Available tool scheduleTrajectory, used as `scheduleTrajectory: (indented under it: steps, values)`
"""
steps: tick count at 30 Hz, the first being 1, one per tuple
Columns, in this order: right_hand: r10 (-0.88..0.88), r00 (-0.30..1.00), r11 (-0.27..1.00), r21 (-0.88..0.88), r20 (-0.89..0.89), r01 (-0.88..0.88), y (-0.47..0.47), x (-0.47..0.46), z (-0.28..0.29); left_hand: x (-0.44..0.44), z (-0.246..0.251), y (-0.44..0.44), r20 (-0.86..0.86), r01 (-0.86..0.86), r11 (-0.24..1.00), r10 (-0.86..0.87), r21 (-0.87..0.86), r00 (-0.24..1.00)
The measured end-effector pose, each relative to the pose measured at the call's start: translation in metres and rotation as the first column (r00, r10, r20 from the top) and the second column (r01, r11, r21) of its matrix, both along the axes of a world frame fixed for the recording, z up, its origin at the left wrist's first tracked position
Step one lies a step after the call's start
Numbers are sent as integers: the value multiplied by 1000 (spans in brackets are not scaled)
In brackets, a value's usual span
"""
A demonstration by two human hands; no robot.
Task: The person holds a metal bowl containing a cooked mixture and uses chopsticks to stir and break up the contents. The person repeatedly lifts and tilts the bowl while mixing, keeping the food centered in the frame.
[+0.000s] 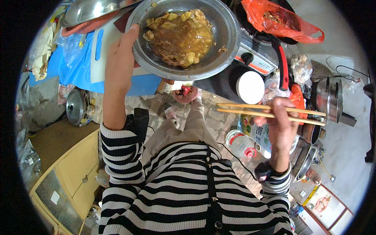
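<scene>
With its thumb over the rim, my left hand [122, 55] grips a wide metal basin [226, 58] at the upper middle. Cooked food in brown sauce with yellowish chunks [182, 38] covers much of the basin's bottom. My right hand [280, 120], at the right, holds a pair of wooden chopsticks [243, 108], their tips pointing left, below and apart from the basin. A white round bowl or cup [250, 87] stands just above the chopsticks on the dark counter.
A gas stove [258, 55] carries a black pan with a red-and-black handle [283, 64]; a red plastic bag [293, 26] with food scraps lies over it. At left are a white cutting board [97, 70] and a metal lid [94, 11]. On the floor stand a large water bottle [239, 144] and a pink bin [185, 95].
</scene>
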State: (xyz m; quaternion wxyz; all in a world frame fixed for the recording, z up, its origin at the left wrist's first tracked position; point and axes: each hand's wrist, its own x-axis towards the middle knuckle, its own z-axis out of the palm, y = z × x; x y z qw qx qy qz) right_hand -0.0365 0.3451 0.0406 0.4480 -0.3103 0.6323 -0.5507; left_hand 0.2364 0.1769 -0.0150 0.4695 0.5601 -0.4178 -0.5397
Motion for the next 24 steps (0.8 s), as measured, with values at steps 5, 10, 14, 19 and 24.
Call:
scheduleTrajectory:
  steps: [5, 10, 14, 19, 24]
  values:
    - [14, 998, 997, 83, -58, -9, -6, 19, -36, 9, -3, 6, -20, 15, 1000, -15, -6, 1000]
    - [-12, 995, 997, 71, -96, 18, -5, 17, -34, 11, 1, 12, -41, 5, 1000, -4, 20, 999]
    - [-36, 999, 999, 5, -17, 36, -3, 7, -24, 6, 6, 19, -5, 20, 1000, -20, 9, 1000]
    - [-26, 999, 989, -142, 26, 29, -5, -21, 20, -2, 14, 21, 137, 114, 993, -118, 39, 984]
    - [4, 982, 960, -275, -187, -56, -30, -14, 54, -21, 20, 26, 75, 189, 982, -187, -15, 979]
